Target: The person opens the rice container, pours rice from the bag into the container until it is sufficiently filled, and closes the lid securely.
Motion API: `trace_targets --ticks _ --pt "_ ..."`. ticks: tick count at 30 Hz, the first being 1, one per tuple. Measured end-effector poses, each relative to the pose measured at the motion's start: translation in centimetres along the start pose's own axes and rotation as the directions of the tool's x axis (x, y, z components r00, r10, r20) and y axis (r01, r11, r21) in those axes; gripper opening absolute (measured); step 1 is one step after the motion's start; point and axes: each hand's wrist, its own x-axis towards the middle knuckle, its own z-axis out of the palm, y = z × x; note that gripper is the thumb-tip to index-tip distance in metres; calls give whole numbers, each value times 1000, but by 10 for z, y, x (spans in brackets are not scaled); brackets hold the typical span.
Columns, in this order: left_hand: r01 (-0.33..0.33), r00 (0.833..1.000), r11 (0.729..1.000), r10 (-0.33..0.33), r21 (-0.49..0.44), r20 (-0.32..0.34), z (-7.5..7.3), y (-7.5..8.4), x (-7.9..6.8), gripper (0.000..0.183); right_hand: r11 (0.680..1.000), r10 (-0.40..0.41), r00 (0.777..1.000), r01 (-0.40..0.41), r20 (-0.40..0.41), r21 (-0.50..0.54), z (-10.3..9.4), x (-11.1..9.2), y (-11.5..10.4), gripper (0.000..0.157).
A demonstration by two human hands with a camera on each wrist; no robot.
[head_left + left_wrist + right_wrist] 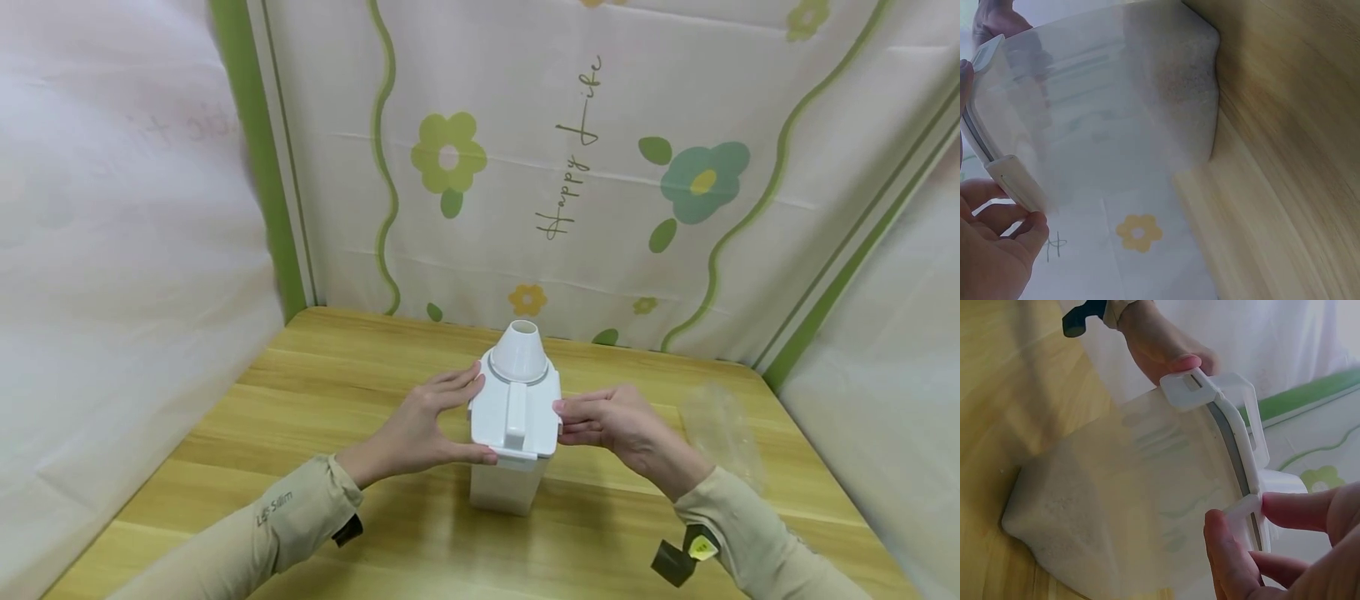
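A translucent plastic storage container (504, 487) stands upright on the table, with a pale layer at its bottom. On it sits a white lid (491, 421) with a raised bar handle (516, 412) and a white cone-shaped piece (519, 354) at the back. My left hand (420, 429) grips the lid from the left, thumb at the front edge and fingers along the side. On the right, my right hand (622, 425) pinches a side latch (1244, 515) between thumb and fingers. Another latch (1188, 390) lies near the left thumb in the right wrist view.
A clear plastic piece (720, 429), hard to make out, lies on the wooden table (322, 400) to the right. Printed fabric walls (495, 242) enclose the table at the back and both sides.
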Motion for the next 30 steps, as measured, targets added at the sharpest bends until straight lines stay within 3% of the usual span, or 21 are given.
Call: trace_targets --ticks 12,30 --pt "0 1000 1000 -1 -22 -27 0 0 -1 92 999 29 999 -29 -24 29 2 1 0 32" --pt "4 999 999 -7 -49 -51 2 -2 0 92 998 29 999 -31 37 50 -5 5 5 37"
